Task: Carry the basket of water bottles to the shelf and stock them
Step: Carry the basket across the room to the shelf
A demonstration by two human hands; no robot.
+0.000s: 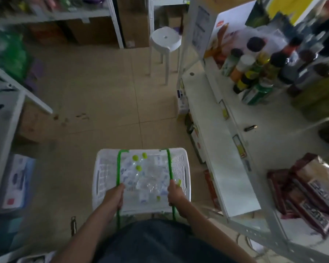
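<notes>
Two hands, left hand [115, 195] and right hand [176, 194], each gripped a green handle [118, 168] of the white basket [180, 164] holding water bottles [146, 177] above the tiled floor [103, 88]; a white stool [165, 39] stood ahead, beside the white shelf [222, 149] on the right.

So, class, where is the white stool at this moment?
In the head view the white stool stands on the tiled floor at the far end of the aisle, top centre, just left of the right-hand shelf unit and ahead of the basket.
</notes>
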